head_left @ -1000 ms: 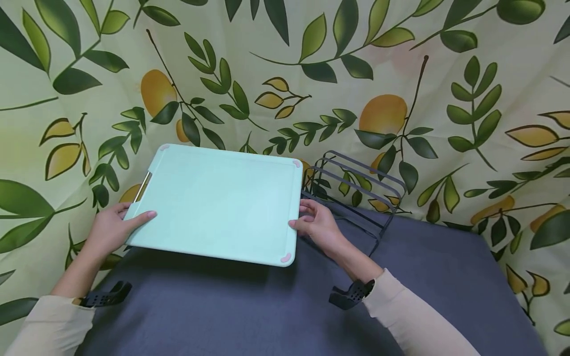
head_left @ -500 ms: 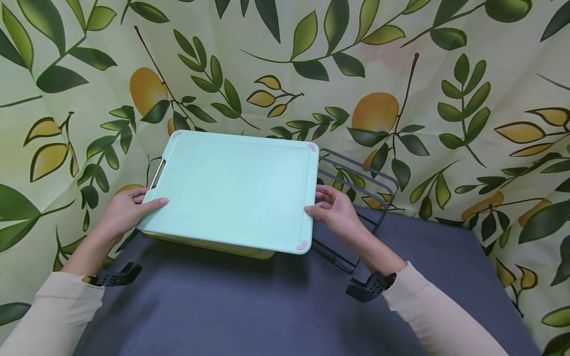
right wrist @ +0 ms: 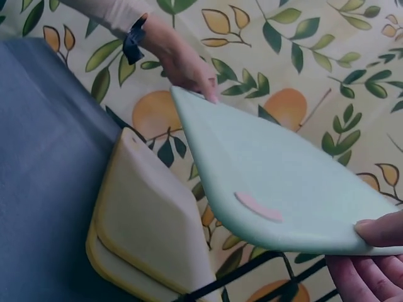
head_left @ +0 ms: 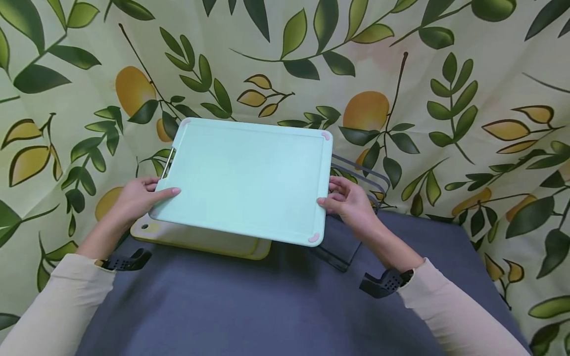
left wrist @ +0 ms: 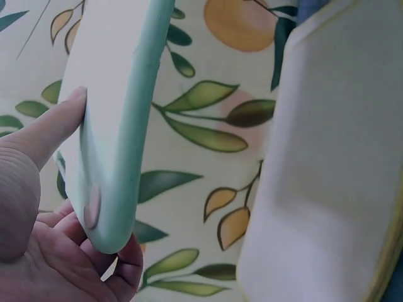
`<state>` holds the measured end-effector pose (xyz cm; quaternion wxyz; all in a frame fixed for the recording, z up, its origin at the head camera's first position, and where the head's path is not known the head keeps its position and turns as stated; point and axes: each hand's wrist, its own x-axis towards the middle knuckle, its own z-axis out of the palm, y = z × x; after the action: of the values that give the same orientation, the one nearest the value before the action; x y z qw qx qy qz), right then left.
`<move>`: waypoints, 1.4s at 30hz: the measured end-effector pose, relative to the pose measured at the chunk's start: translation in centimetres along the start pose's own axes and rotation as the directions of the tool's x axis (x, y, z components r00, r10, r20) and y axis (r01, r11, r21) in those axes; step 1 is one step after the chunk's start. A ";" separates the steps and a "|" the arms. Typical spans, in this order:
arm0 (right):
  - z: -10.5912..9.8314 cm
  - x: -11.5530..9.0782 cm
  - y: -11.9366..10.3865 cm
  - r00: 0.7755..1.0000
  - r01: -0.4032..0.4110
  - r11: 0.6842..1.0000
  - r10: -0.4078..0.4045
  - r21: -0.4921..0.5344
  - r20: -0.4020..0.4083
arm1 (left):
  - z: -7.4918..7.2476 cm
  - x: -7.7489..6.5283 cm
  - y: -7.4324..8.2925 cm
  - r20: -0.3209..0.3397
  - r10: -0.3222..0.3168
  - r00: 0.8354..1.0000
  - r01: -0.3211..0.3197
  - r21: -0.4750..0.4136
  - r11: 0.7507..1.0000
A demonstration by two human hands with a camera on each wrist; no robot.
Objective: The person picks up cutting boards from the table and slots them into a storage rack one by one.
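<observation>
A mint-green cutting board (head_left: 249, 173) with pink corner pads is held up, tilted, between both hands. At its left end, beside a metal handle, my left hand (head_left: 137, 199) grips the edge, thumb on the upper face and fingers underneath. My right hand (head_left: 353, 201) pinches the opposite edge the same way. Below the board, two white cutting boards with yellow rims (head_left: 191, 237) lie stacked; the mint board hides part of them in the head view. From the right wrist, the stack (right wrist: 148, 207) shows its yellow edges.
A dark wire rack (head_left: 342, 267) stands behind my right hand, partly covered by the mint board. The table has a blue-grey cloth (head_left: 249, 306). A curtain printed with leaves and fruit (head_left: 289, 94) hangs close behind.
Both hands have moved the mint board up and to the right in the head view. The white, yellow-rimmed boards have come into sight beneath it, and it now covers more of the rack.
</observation>
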<state>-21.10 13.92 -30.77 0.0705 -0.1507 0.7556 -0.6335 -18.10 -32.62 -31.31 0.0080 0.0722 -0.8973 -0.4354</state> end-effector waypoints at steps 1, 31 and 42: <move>-0.1 0.0 0.0 1.000 0.002 1.000 -0.002 -0.002 -0.008 | 0.1 0.2 0.2 -0.001 0.008 1.000 -0.008 0.001 1.000; -8.9 -2.2 -3.8 0.981 0.015 0.998 -0.025 -0.054 -0.193 | 3.3 5.3 10.2 -0.032 0.203 0.979 -0.198 0.119 0.973; -11.5 -2.8 -5.0 0.957 -0.067 0.997 0.074 0.035 -0.281 | 4.5 6.6 13.7 -0.002 0.218 0.976 -0.217 0.088 0.972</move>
<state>-21.15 24.81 -23.95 -0.0134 -0.0309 0.7550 -0.6549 -26.62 -21.65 -23.66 0.0578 -0.0235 -0.9179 -0.3919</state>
